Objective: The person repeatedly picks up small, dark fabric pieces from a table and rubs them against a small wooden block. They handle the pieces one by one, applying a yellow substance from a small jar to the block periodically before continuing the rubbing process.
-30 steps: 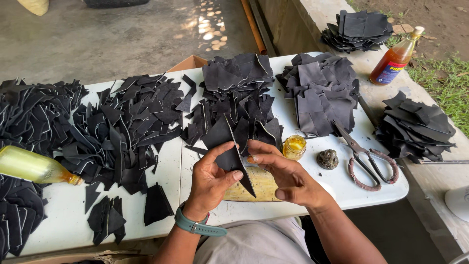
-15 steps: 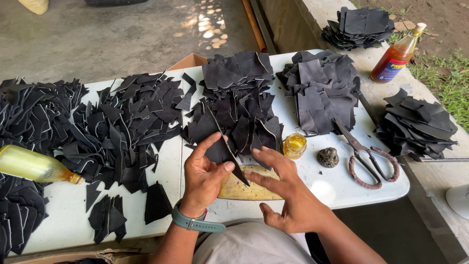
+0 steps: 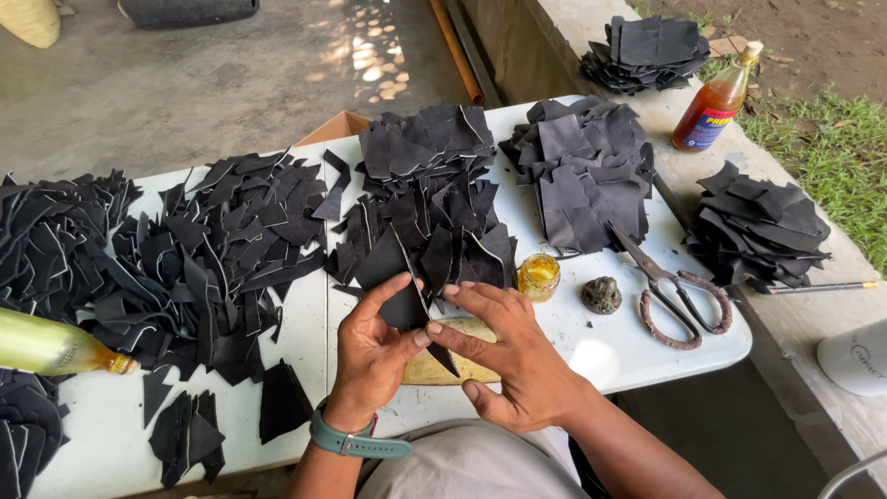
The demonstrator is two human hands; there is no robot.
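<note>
Pinching black leather piece (image 3: 407, 300), tip pointing toward person, both hands (image 3: 443, 356)

Both hands (image 3: 443, 346) have pressed the black piece (image 3: 407, 300) down flatter.

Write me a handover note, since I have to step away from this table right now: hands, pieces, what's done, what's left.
Left hand: pinches a black pointed leather piece over the wooden board.
Right hand: fingers pressing the same piece from the other side; both hands share it.
Things: small open jar of yellow glue and scissors lie right of the board; a small dark lump sits between them.
Done: cannot tell which stacks are finished; stacked black pieces sit behind.
Left: a loose heap of pieces covers the table's left half.
</note>
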